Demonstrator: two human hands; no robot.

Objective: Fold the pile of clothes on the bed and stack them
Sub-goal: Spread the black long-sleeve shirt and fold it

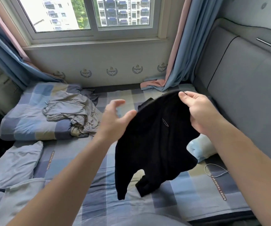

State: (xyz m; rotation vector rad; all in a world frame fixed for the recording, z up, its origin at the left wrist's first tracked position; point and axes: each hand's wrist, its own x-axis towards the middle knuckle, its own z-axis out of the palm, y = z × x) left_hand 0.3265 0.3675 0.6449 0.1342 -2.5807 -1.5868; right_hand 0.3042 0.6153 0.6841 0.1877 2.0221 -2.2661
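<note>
A black garment hangs in the air above the checked bed sheet, its lower ends trailing onto the bed. My right hand pinches its top edge at the upper right. My left hand is at the garment's left edge with fingers spread; its thumb touches the cloth, and the hand is blurred. A crumpled grey pile of clothes lies to the left, partly on a checked pillow.
A padded grey headboard runs along the right. A light blue pillow and bedding lie at the left front, a pale blue soft thing behind the garment, a white cable at the right. Curtains hang by the window.
</note>
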